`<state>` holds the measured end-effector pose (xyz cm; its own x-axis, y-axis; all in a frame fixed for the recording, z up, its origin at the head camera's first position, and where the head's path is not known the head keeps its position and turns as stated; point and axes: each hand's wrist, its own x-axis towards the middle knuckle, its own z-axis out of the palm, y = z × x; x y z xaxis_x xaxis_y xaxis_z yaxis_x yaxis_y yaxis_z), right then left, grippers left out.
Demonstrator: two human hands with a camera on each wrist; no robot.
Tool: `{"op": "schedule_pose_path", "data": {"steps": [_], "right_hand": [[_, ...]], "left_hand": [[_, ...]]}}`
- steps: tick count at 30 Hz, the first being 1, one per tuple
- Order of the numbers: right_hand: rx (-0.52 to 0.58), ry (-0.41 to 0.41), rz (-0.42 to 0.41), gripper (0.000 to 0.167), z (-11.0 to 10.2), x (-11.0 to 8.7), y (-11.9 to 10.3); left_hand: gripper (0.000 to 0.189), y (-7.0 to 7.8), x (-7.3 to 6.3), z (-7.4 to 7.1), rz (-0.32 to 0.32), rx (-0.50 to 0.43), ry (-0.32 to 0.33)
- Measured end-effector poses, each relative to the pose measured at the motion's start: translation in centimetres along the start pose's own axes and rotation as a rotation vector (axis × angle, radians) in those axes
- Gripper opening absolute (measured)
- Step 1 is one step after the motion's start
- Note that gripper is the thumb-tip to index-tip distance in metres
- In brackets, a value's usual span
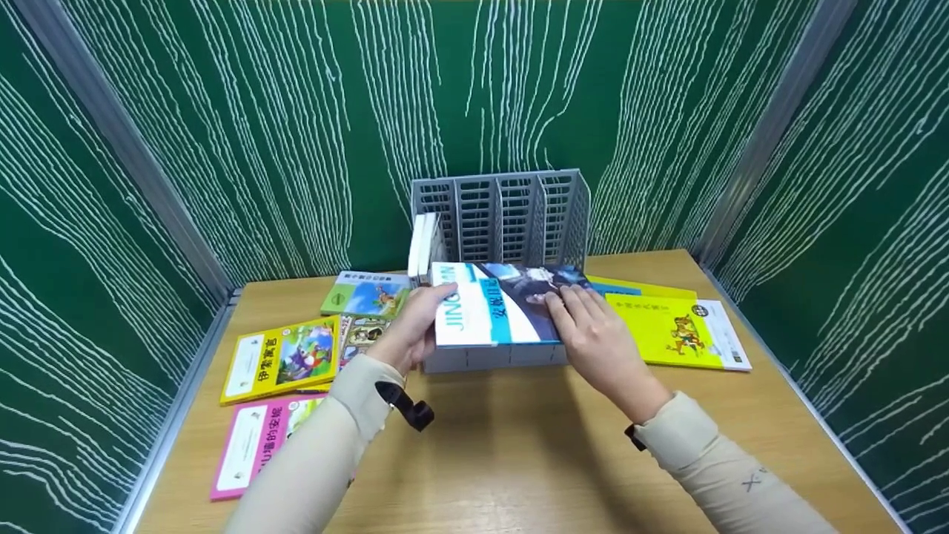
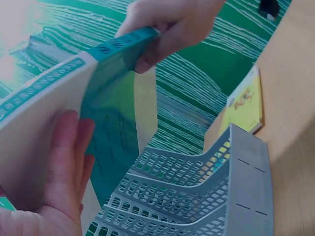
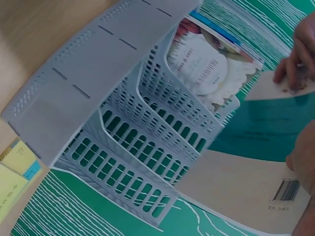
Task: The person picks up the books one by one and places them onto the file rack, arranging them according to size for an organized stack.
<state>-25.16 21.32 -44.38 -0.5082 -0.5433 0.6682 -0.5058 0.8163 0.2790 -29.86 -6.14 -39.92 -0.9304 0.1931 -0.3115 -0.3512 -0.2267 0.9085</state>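
A white and dark-blue paperback book [image 1: 474, 315] is tilted above the grey rack [image 1: 476, 359], held by both hands. My left hand [image 1: 412, 326] grips its left edge, thumb on the cover and fingers against the back in the left wrist view. On the right part, my right hand [image 1: 599, 337] lays its fingers over the cover; the left wrist view shows its thumb [image 2: 143, 64] underneath. The book's back cover [image 3: 236, 182] with a barcode appears in the right wrist view. White-edged books [image 1: 421, 246] stand in the rack's leftmost compartment.
Left of the rack lie a blue-green book [image 1: 363, 293], a patterned book partly covered, a yellow book [image 1: 252, 363] and a pink book [image 1: 241, 452]. Yellow books [image 1: 645, 330] overlap on the right. Green walls [image 1: 296, 111] with white streaks enclose the wooden table [image 1: 519, 475].
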Motion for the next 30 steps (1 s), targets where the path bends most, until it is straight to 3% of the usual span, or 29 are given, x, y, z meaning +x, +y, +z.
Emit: {"op": "schedule_pose_path", "data": {"steps": [9, 15, 23, 26, 30], "right_hand": [[0.028, -0.020, 0.043, 0.049, 1.1, -0.1, -0.5], [0.071, -0.017, 0.072, 0.056, 2.2, -0.1, -0.8], [0.147, -0.039, 0.184, 0.077, 3.2, 0.7, -0.6], [0.187, -0.080, 0.238, 0.086, 3.6, 0.8, -0.4], [0.224, -0.181, 0.312, 0.089, 4.4, 0.4, -0.1]], "left_hand": [[0.051, 0.4, -0.5, 0.0, 0.057, 0.028, 0.050], [0.052, 0.7, -0.9, 0.1, 0.140, 0.035, 0.032], [0.051, 2.0, -1.5, -0.4, 0.245, 0.033, 0.036], [0.052, 2.6, -1.9, -1.0, 0.292, 0.059, 0.053], [0.052, 3.4, -2.8, -1.6, 0.405, 0.171, 0.081]]}}
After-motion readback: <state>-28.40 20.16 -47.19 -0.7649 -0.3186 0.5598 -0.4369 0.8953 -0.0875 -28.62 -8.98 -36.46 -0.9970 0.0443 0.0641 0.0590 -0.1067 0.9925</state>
